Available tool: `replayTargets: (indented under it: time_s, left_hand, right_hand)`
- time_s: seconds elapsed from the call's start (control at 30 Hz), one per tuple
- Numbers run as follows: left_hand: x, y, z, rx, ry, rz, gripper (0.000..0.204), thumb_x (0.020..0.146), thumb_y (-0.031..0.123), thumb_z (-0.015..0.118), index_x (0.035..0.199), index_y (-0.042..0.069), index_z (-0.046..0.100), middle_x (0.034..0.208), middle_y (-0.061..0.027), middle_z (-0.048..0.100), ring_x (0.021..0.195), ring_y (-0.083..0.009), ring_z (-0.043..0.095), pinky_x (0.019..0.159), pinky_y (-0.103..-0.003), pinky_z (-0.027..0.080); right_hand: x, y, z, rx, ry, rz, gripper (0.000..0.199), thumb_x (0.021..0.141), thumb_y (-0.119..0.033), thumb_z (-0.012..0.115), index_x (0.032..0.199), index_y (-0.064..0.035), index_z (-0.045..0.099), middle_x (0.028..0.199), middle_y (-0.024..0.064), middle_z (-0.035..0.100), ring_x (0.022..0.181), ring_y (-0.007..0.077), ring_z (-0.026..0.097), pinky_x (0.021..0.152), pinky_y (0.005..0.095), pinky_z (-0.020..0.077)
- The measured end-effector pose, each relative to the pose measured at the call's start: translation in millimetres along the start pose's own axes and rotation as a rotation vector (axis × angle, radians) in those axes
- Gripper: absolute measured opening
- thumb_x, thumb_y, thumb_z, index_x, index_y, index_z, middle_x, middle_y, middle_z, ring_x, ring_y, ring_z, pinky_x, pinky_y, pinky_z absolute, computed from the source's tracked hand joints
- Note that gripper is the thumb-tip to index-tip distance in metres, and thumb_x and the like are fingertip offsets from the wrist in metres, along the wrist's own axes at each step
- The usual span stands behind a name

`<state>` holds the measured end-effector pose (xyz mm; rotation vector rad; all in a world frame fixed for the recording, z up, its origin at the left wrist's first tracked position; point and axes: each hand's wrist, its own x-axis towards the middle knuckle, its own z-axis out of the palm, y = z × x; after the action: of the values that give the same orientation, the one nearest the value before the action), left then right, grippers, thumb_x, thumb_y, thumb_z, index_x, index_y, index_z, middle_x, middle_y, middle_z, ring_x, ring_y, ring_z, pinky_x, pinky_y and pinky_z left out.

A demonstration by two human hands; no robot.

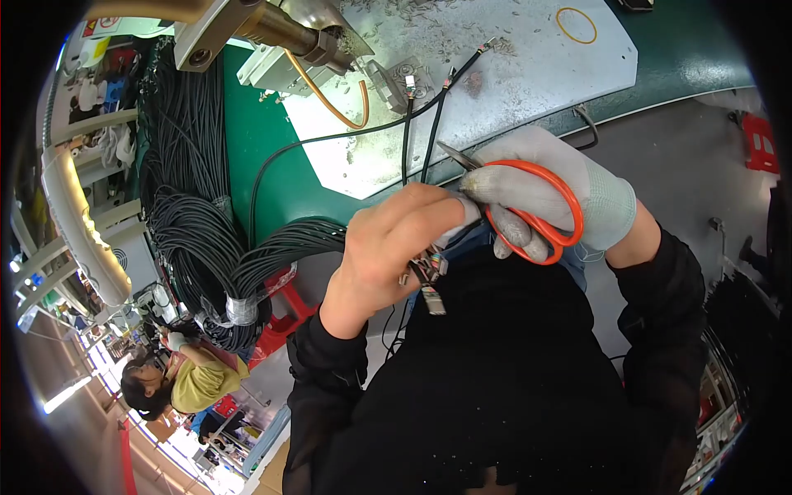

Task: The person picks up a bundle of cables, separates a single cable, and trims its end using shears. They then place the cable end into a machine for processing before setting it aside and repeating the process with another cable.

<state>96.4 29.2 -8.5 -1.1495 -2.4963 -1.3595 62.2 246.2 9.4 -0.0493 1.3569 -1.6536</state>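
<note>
My bare left hand [394,247] is closed around a few thin black cables [426,140] that rise from my fist toward the bench, their ends fitted with small metal terminals. Below the fist hang several small connector ends [431,285]. My right hand [549,194], in a grey knit glove, holds orange-handled scissors [536,210]. The scissor blades point left toward the cables just above my left hand.
A green bench [264,157] carries a white mat [495,74] strewn with wire offcuts, a yellow rubber band [576,25] and a machine with an orange hose [326,91]. Thick bundles of black cable [198,239] hang at the left. Another person in a yellow top [194,384] sits lower left.
</note>
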Motion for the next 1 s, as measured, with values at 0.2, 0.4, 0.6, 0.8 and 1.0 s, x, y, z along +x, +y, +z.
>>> replayTargets:
  time_s: [0.2, 0.4, 0.6, 0.8, 1.0]
  left_hand:
    - [-7, 1, 18, -0.839, 0.196, -0.429, 0.025, 0.08, -0.008, 0.056, 0.102, 0.003, 0.052, 0.084, -0.0081, 0.06, 0.063, -0.0147, 0.054, 0.053, -0.021, 0.041]
    - [19, 22, 6, -1.035, 0.25, -0.843, 0.011, 0.085, -0.002, 0.056, 0.093, 0.002, 0.052, 0.078, -0.0006, 0.057, 0.059, -0.0016, 0.046, 0.055, -0.016, 0.035]
    - [21, 23, 10, -0.731, 0.368, -0.805, 0.011, 0.082, -0.003, 0.061, 0.087, 0.002, 0.054, 0.071, 0.0027, 0.056, 0.059, 0.001, 0.043, 0.053, -0.015, 0.033]
    - [27, 26, 15, -0.483, 0.299, -0.783, 0.016, 0.078, -0.007, 0.062, 0.089, 0.002, 0.054, 0.069, 0.0048, 0.055, 0.059, 0.0026, 0.041, 0.053, -0.014, 0.032]
    - [17, 17, 34, -0.411, 0.416, -0.572, 0.02, 0.078, -0.006, 0.062, 0.095, 0.002, 0.053, 0.068, 0.0054, 0.053, 0.057, 0.0028, 0.039, 0.052, -0.014, 0.031]
  right_hand:
    - [-3, 20, 14, -0.192, 0.173, -0.388, 0.018, 0.082, -0.019, 0.06, 0.082, -0.0008, 0.059, 0.055, 0.0075, 0.056, 0.043, 0.0168, 0.054, 0.046, 0.0273, 0.046]
    - [-8, 13, 28, -0.685, 0.662, -0.587, 0.014, 0.068, -0.006, 0.067, 0.08, -0.005, 0.06, 0.057, 0.0087, 0.051, 0.045, 0.0233, 0.05, 0.051, 0.0302, 0.0455]
    - [-7, 17, 18, -1.101, 0.797, -0.855, 0.018, 0.067, -0.008, 0.07, 0.084, -0.0067, 0.062, 0.061, 0.0075, 0.053, 0.053, 0.0244, 0.054, 0.054, 0.03, 0.0468]
    - [-15, 24, 13, -1.44, 0.788, -0.822, 0.018, 0.069, -0.011, 0.071, 0.085, -0.0065, 0.063, 0.062, 0.0073, 0.054, 0.054, 0.025, 0.054, 0.052, 0.0306, 0.0453]
    - [-25, 14, 14, -0.952, 0.464, -0.514, 0.013, 0.078, -0.016, 0.066, 0.078, -0.0046, 0.06, 0.053, 0.009, 0.049, 0.048, 0.0237, 0.054, 0.05, 0.0329, 0.0457]
